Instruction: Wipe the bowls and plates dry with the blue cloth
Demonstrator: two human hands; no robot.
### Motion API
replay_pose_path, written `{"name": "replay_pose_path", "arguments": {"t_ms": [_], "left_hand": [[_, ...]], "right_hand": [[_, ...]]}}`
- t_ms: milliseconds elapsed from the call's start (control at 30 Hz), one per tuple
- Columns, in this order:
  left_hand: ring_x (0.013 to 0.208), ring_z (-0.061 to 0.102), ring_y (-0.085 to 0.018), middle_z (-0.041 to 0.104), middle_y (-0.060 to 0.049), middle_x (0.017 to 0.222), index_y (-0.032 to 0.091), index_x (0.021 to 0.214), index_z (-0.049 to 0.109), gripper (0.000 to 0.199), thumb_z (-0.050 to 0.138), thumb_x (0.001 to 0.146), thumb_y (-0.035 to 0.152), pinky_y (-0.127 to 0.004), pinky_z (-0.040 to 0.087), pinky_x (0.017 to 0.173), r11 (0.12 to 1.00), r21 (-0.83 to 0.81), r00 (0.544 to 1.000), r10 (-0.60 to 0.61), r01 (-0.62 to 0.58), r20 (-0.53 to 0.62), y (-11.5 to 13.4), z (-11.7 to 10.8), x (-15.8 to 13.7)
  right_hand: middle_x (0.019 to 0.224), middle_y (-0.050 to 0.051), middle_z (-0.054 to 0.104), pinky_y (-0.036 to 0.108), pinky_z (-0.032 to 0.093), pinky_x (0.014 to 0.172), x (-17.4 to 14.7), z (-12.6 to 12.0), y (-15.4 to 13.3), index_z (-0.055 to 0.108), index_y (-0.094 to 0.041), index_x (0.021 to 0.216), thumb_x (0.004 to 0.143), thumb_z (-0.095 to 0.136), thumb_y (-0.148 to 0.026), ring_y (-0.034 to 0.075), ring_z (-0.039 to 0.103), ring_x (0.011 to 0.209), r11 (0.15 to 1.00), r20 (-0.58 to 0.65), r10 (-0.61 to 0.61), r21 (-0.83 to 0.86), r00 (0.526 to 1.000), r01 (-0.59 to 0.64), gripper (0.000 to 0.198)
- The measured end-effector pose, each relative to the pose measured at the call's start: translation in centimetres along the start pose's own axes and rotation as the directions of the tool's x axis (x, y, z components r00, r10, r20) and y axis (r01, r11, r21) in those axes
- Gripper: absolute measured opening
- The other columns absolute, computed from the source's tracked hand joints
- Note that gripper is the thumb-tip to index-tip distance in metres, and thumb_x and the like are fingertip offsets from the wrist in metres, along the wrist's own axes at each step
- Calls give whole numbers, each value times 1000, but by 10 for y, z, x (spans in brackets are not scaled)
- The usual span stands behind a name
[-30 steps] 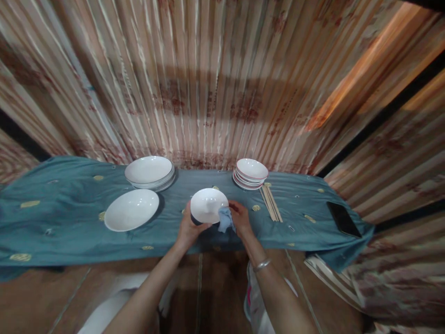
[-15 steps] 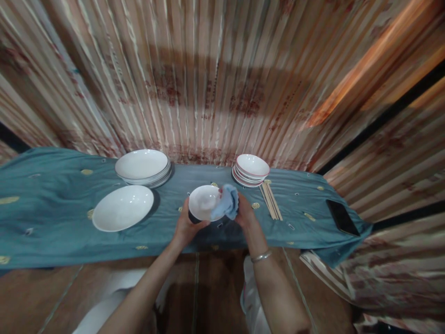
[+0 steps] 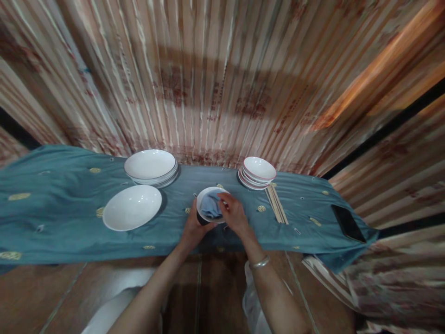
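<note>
At the left of the cloth-covered tabletop [image 3: 69, 199], a wide, shallow white dish [image 3: 132, 208] sits in front of stacked dark-rimmed plates [image 3: 150, 164]. In the middle, the left hand [image 3: 194, 227] grips a small white bowl [image 3: 205, 192] by its side, while the right hand [image 3: 233, 214] pinches a blue cloth [image 3: 210, 206] inside it. Farther right come stacked red-rimmed bowls [image 3: 259, 168], wooden chopsticks [image 3: 277, 204] beside them, and a black smartphone [image 3: 348, 223] near the tabletop's right end.
</note>
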State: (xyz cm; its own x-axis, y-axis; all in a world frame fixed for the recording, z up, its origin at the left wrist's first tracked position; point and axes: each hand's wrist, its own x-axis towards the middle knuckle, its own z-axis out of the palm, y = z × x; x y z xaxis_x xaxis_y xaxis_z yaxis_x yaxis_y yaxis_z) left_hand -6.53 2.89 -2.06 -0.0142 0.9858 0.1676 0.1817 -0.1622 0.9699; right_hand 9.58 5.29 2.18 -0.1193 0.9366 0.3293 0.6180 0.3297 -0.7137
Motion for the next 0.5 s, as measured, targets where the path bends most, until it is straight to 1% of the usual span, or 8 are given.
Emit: {"name": "replay_pose_path", "arguments": {"t_ms": [33, 100, 200, 233, 300, 400, 467, 500], "left_hand": [[138, 46, -31, 50, -13, 149, 22, 149, 32, 102, 81, 60, 31, -47, 32, 116, 1000, -9, 1000, -7, 7, 2, 0, 0, 0], [139, 44, -31, 46, -14, 152, 22, 149, 31, 101, 81, 61, 33, -48, 32, 116, 1000, -21, 1000, -20, 20, 0, -2, 0, 0], [141, 41, -32, 42, -15, 154, 20, 149, 31, 101, 81, 61, 35, -48, 31, 117, 1000, -26, 1000, -13, 14, 17, -3, -1, 1], [141, 41, -32, 43, -15, 154, 20, 148, 32, 101, 81, 61, 35, -48, 32, 116, 1000, -28, 1000, -13, 13, 22, -3, -1, 1], [139, 44, -32, 45, -14, 152, 21, 148, 32, 101, 81, 61, 34, -48, 33, 116, 999, -38, 999, -25, 26, 25, -2, -2, 1], [133, 50, -30, 51, -13, 146, 21, 149, 29, 103, 82, 61, 34, -47, 36, 113, 997, -54, 997, -58, 61, 40, 0, -1, 0], [132, 51, -29, 52, -12, 144, 22, 149, 29, 105, 83, 61, 37, -46, 37, 112, 996, -58, 997, -58, 61, 45, 1, 0, 0], [132, 51, -29, 52, -12, 144, 22, 149, 29, 105, 83, 60, 37, -45, 37, 112, 997, -56, 998, -52, 54, 41, 1, 0, -1]], "right_hand": [[131, 13, 65, 44, 44, 109, -1, 1, -4, 67, -18, 122, 91, 51, -21, 26, 59, 125, 998, 86, -30, -52, 996, 35, 35], [142, 15, 57, 46, 39, 114, -1, 5, -13, 63, -17, 130, 92, 53, -21, 27, 50, 135, 987, 257, -32, -143, 966, 71, 39], [152, 15, 46, 45, 38, 114, 1, 11, -23, 58, -18, 136, 95, 52, -24, 28, 46, 139, 962, 428, 56, -264, 902, 65, 42], [152, 15, 46, 44, 39, 114, 1, 12, -25, 57, -18, 137, 96, 51, -26, 28, 46, 139, 951, 457, 83, -302, 886, 67, 42], [146, 15, 53, 44, 39, 113, 3, 12, -25, 59, -17, 134, 98, 48, -27, 27, 48, 137, 927, 498, 91, -360, 863, 110, 39], [122, 15, 69, 41, 40, 111, 6, 8, -17, 70, -13, 116, 100, 43, -22, 25, 55, 129, 881, 541, 40, -416, 840, 226, 33], [109, 17, 73, 40, 43, 108, 6, 6, -9, 74, -11, 101, 98, 42, -17, 26, 60, 120, 840, 541, 33, -471, 840, 270, 33], [106, 18, 73, 41, 44, 106, 7, 6, -5, 75, -10, 96, 96, 43, -15, 27, 62, 116, 825, 519, 26, -494, 854, 275, 31]]}}
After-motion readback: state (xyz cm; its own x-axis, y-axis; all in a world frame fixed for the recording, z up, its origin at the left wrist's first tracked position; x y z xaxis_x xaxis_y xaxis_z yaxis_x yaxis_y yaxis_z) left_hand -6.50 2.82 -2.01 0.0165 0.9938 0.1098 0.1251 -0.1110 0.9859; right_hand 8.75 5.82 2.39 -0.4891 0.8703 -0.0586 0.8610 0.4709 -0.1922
